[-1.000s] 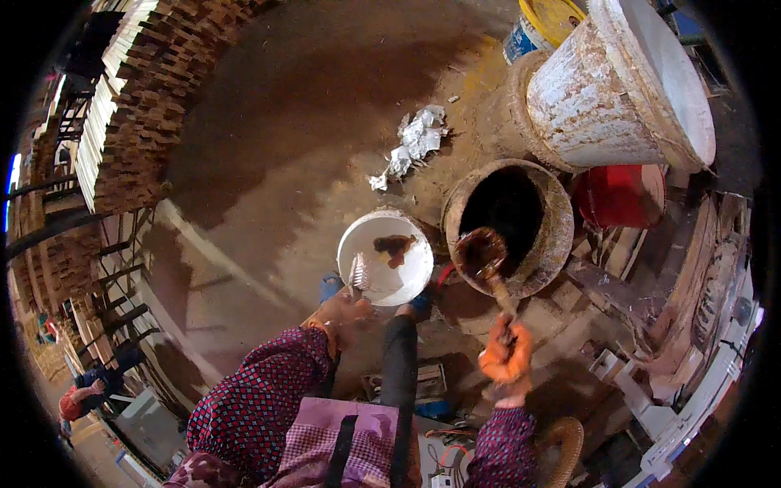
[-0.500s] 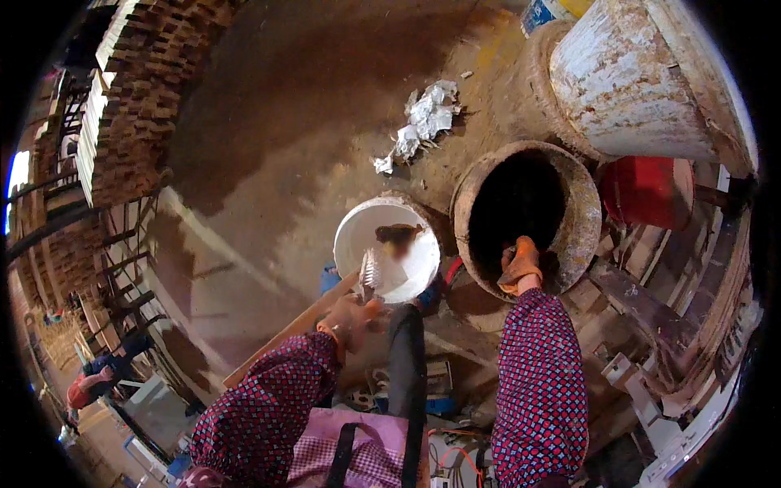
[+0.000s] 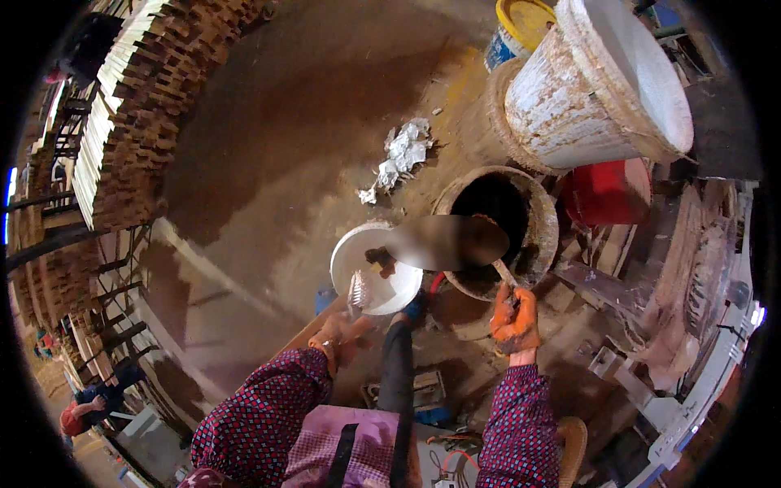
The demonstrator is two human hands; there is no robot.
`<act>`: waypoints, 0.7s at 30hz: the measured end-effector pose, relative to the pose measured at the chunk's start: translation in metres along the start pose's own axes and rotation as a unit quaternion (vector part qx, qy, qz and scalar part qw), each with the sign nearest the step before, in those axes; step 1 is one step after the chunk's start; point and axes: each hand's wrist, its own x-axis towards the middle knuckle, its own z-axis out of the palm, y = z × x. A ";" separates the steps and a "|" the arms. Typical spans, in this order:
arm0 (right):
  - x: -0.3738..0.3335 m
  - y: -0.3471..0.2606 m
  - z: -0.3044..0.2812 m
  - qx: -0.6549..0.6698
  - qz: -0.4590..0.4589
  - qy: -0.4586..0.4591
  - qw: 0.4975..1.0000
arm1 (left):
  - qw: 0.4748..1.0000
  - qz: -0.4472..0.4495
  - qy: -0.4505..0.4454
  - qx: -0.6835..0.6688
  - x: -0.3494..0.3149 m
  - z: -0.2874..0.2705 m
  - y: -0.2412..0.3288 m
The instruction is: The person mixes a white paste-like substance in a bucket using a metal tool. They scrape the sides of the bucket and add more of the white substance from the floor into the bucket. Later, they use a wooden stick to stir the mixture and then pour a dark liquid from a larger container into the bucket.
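Observation:
My right hand [image 3: 516, 321], in an orange glove, is closed round a stick-like handle [image 3: 506, 274] in front of the wide crusted bucket [image 3: 543, 244]. A brownish smear lies over the handle's far end, so the tool's head cannot be made out. My left hand [image 3: 338, 335], also gloved, has its fingers bent at the near rim of the white bucket [image 3: 342, 241]. A pale ridged piece [image 3: 358, 289] rises from those fingers over the rim; how it is held is not clear. Inside the white bucket is a dark brown lump [image 3: 379, 259].
Crumpled white scraps [image 3: 404, 151] lie on the floor beyond the buckets. A large stained white tub [image 3: 561, 106] and a red bucket [image 3: 607, 193] stand at right. Stacked timber [image 3: 154, 106] fills the far left. A wooden strip [image 3: 305, 329] runs beside my left hand.
My right hand has come out of the crusted bucket toward me, and the handle in it now shows. A smeared shape now spans both buckets. My left hand stays by the white bucket.

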 end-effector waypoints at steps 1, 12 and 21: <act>-0.017 0.002 0.000 0.003 -0.008 0.007 1.000 | 1.000 -0.003 -0.016 0.002 0.001 0.003 0.003; -0.070 0.154 -0.007 -0.082 -0.099 0.088 0.988 | 0.999 -0.033 -0.007 -0.009 -0.039 -0.028 0.031; -0.042 0.247 0.012 -0.104 -0.187 0.100 0.972 | 0.991 -0.055 -0.065 -0.103 -0.027 -0.074 0.019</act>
